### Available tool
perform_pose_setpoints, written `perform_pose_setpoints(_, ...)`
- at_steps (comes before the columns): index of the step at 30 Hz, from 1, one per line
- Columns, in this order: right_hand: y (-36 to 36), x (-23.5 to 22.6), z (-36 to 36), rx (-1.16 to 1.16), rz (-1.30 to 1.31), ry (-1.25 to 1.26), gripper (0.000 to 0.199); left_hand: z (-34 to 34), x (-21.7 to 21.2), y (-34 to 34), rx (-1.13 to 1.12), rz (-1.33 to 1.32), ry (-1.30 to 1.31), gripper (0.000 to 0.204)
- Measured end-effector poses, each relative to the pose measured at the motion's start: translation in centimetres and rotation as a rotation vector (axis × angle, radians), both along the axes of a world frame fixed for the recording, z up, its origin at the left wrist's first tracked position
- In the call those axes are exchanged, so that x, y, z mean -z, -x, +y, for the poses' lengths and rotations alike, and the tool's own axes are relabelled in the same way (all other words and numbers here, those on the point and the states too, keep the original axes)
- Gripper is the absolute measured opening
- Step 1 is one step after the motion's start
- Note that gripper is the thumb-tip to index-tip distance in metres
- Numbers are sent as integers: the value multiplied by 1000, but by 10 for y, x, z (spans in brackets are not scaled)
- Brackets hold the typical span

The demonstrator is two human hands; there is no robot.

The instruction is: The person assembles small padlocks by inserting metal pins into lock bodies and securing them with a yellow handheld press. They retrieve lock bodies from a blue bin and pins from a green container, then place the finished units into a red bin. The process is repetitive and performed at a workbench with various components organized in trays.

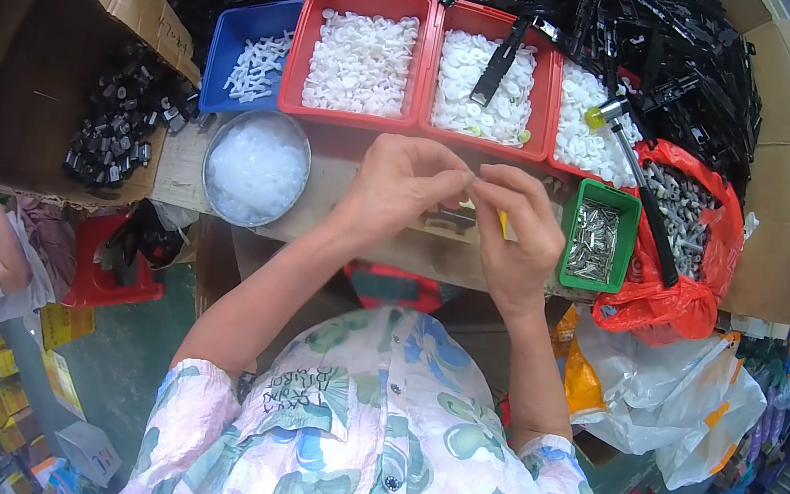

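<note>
Your left hand [401,187] and right hand [519,226] meet fingertip to fingertip, both pinched around a small part too tiny to identify, above the table [338,224].

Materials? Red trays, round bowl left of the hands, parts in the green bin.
Red trays: likely moulded plastic, uniform glossy colour. Round bowl: probably metal, its grey rim shines. Parts in the green bin: seemingly metal, silvery with bright glints; exact alloy cannot be told.

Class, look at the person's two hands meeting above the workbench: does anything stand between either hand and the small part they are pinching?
Nothing visible does. The left hand and right hand meet fingertip to fingertip on the small part, which is too small to identify. The trays of white pieces lie beyond the hands, not between them.
</note>
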State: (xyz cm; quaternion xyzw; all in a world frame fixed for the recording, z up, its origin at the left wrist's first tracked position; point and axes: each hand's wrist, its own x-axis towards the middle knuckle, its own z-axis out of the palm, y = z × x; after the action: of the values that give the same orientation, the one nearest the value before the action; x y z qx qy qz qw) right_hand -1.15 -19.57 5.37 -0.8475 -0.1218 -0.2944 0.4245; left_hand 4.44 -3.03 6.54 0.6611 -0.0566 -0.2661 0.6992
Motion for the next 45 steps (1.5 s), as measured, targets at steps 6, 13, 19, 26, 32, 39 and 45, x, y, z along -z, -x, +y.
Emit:
perform_pose_setpoints(6, -1, -2, -15, -180, 596, -744, 11, 4, 8, 3, 57, 272, 212, 23)
perform_pose_setpoints(13, 8, -8, 3, -86, 288, -415, 12, 8, 13, 11, -11, 408, 384, 20)
perform_pose_setpoints(19, 10, -7, 9, -79, 182, -81, 14, 17, 17, 23, -58, 357, 302, 20)
perform_pose_setpoints(26, 13, -2, 19, -156, 280, -139, 10, 34, 21, 37, -103, -175, 31, 29)
perform_pose_setpoints(32, 15, 5, 23, -166, 342, -184, 9, 38, 26, 36, -68, -263, -52, 31)
perform_pose_setpoints(39, 3, 23, 20, -131, 248, 52, 11, 42, 25, 43, -126, -724, -381, 33)
perform_pose_setpoints(45, -2, 29, 22, -167, 243, 111, 11, 50, 36, 51, -7, -1119, -602, 30)
